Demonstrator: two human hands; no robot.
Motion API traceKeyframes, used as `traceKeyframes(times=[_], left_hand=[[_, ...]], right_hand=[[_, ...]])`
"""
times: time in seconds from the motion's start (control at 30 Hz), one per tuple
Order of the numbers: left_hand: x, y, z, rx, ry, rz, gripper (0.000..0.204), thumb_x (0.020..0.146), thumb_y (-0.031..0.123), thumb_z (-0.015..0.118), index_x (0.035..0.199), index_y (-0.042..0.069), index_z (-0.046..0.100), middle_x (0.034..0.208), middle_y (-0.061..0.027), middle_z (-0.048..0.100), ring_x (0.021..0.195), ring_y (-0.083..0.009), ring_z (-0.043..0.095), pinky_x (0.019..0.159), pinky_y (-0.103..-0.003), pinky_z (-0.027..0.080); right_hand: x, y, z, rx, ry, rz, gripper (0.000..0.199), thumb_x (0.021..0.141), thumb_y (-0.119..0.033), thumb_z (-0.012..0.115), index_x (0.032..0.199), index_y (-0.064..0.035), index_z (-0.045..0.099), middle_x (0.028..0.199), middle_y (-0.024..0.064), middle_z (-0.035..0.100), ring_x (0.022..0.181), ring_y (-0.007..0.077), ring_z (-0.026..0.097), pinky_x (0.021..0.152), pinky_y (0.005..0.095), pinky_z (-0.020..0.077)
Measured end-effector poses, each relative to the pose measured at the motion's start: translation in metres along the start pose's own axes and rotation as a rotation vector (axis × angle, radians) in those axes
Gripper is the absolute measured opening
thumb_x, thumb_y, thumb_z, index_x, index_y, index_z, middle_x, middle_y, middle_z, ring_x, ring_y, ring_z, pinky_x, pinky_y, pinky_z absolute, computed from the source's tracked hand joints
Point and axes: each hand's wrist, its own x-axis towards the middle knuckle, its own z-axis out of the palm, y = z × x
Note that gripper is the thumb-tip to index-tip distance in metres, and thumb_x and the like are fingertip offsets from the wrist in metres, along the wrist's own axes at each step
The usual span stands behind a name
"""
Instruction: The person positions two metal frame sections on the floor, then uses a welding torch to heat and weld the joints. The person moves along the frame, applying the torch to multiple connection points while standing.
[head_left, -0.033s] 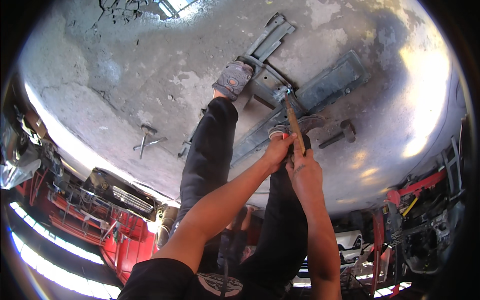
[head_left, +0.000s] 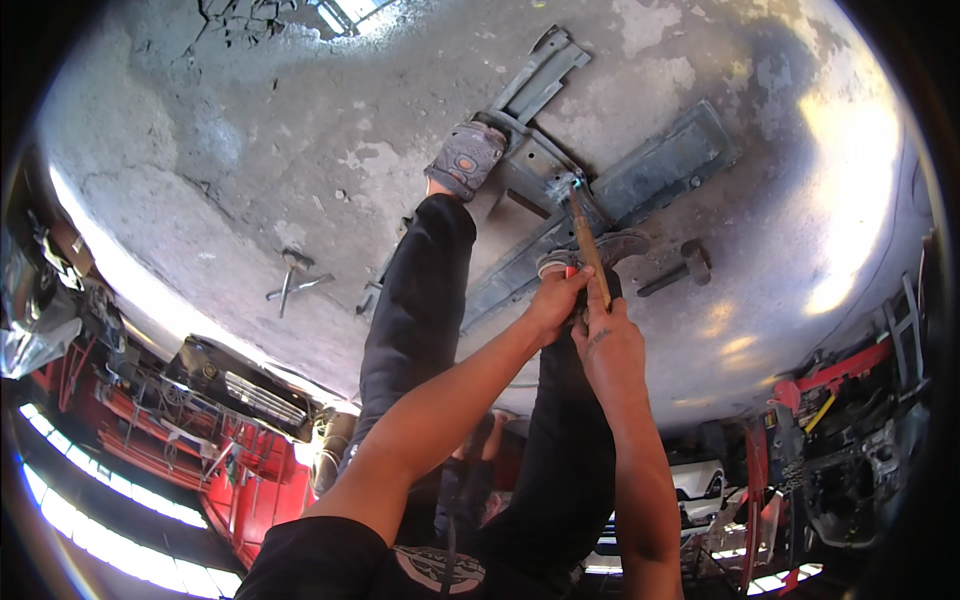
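Shirt [head_left: 320,560]: dark, with a pale printed emblem [head_left: 440,568]; its details are too unclear to read.
Right hand [head_left: 612,345]: fingers wrapped round the near end of a long brown tool [head_left: 586,238].
Left hand [head_left: 556,305]: fingers bent beside the tool, a small red piece [head_left: 571,271] just beyond — I cannot tell what they pinch.
Tool tip: bluish glow where it meets the grey metal frame [head_left: 537,160].
Metal frame: on the concrete floor [head_left: 250,170], with a long channel piece [head_left: 665,165] lying slantwise against it.
Left shoe [head_left: 466,160]: patterned, touching the frame.
Right shoe [head_left: 610,248]: beside the channel, partly hidden by the tool.
Hammer [head_left: 693,264]: on the floor, right of that shoe.
Crossed metal tool [head_left: 291,280]: on the floor, well apart at left.
Far left: dark grille part [head_left: 262,400]; tan cylindrical object [head_left: 332,450] — contents, if any, hidden.
Far right: red beam [head_left: 845,374].
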Motion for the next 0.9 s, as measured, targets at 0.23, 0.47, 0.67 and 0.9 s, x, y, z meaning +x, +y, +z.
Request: traceKeyframes(times=[0.23, 0.47, 0.67, 0.9], left_hand=[[-0.0010, 0.0014, 0.0002, -0.018, 0.009, -0.015, 0.040, 0.102, 0.036, 0.064, 0.113, -0.003, 0.063, 0.101, -0.0111, 0.068, 0.087, -0.0202, 0.068, 0.076, -0.036, 0.055], [-0.0017, 0.0032, 0.0027, -0.021, 0.015, -0.025, 0.038, 0.103, 0.034, 0.063, 0.112, -0.002, 0.064, 0.100, -0.0106, 0.069, 0.087, -0.0197, 0.068, 0.075, -0.035, 0.055], [-0.0010, 0.0034, 0.0038, -0.008, 0.021, -0.027, 0.036, 0.103, 0.034, 0.063, 0.112, -0.001, 0.064, 0.099, -0.0100, 0.069, 0.085, -0.0191, 0.068, 0.075, -0.035, 0.055], [-0.0026, 0.0053, 0.0060, -0.009, 0.020, -0.017, 0.035, 0.103, 0.033, 0.063, 0.112, -0.001, 0.063, 0.099, -0.0101, 0.068, 0.085, -0.0189, 0.068, 0.074, -0.035, 0.055]], right_hand=[[0.0005, -0.0045, -0.0077, 0.042, -0.049, 0.048, 0.073, 0.085, -0.017, 0.075, 0.151, -0.0085, 0.046, 0.108, 0.0227, 0.060, 0.086, 0.0418, 0.069, 0.075, 0.0479, 0.0570], [0.0014, -0.0035, -0.0106, 0.030, -0.079, 0.061, 0.074, 0.085, -0.018, 0.075, 0.152, -0.0098, 0.045, 0.110, 0.0232, 0.060, 0.087, 0.0419, 0.069, 0.076, 0.0480, 0.0573], [0.0025, -0.0029, -0.0116, 0.024, -0.093, 0.065, 0.074, 0.086, -0.019, 0.075, 0.153, -0.0106, 0.044, 0.111, 0.0231, 0.060, 0.087, 0.0419, 0.069, 0.077, 0.0480, 0.0575], [0.0024, 0.0050, -0.0038, -0.020, -0.017, -0.023, 0.068, 0.089, -0.021, 0.067, 0.152, -0.0074, 0.044, 0.101, 0.0221, 0.059, 0.073, 0.0393, 0.071, 0.070, 0.0461, 0.0598]])
